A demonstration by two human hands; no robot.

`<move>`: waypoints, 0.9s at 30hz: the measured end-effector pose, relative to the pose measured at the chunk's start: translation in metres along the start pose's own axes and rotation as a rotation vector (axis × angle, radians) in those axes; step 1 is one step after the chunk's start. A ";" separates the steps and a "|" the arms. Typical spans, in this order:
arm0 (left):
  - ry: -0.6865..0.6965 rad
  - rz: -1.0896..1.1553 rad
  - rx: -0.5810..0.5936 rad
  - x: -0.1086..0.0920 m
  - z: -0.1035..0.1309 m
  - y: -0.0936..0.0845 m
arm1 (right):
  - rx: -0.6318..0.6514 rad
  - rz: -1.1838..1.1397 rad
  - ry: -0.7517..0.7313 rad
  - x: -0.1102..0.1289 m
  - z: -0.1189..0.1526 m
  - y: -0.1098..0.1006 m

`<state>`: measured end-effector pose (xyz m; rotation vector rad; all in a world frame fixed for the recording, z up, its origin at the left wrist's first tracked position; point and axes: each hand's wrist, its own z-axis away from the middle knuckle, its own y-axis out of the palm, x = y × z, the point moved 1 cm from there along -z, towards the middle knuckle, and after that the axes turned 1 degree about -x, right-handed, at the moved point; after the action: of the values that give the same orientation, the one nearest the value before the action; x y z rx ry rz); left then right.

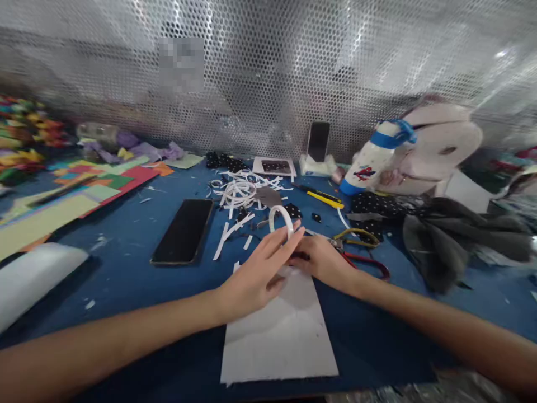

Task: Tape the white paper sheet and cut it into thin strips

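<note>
A narrow white ring (286, 215), which looks like a roll of tape, stands upright in the grasp of my left hand (255, 274). The fingers of that hand reach forward, with the ring passing between them. Close against it, my right hand (329, 260) has its fingers curled in. What they pinch, if anything, is hidden. Under both hands lies a white rectangular sheet (281, 341), perhaps card, with a slightly ragged edge.
Left of my hands lies a black phone (183, 232). Beyond are tangled white strips (241, 190), a yellow cutter (325, 198) and pliers-like handles (369, 266). A white and blue bottle (373, 159) leans at right near dark cloth (448, 235). Coloured paper (104, 190) spreads left.
</note>
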<state>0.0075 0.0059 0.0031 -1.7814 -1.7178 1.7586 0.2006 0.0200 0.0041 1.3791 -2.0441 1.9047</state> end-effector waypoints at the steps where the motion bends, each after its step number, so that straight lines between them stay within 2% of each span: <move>1: 0.001 -0.001 0.000 0.000 0.000 0.000 | -0.005 0.001 0.001 0.001 0.000 0.000; 7: -0.006 -0.011 -0.035 -0.001 0.001 -0.001 | -0.031 -0.026 0.033 0.002 -0.006 0.002; 11: -0.016 -0.010 -0.070 -0.001 0.001 -0.001 | -0.004 -0.104 0.057 0.002 -0.012 0.000; 14: -0.028 0.000 -0.112 -0.003 0.002 -0.003 | 0.066 -0.226 0.100 0.000 -0.014 -0.006; 18: -0.018 0.030 -0.252 -0.005 0.004 -0.007 | 0.190 -0.392 0.151 -0.008 -0.017 -0.015; 21: -0.003 0.041 -0.309 -0.005 0.004 -0.009 | 0.266 -0.441 0.153 -0.009 -0.018 -0.020; 27: 0.062 0.043 -0.377 -0.003 0.003 -0.010 | 0.347 -0.376 0.057 0.018 -0.016 -0.027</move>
<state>-0.0002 0.0052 0.0111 -1.9997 -2.1103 1.4463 0.1975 0.0267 0.0393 1.6103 -1.3459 2.1489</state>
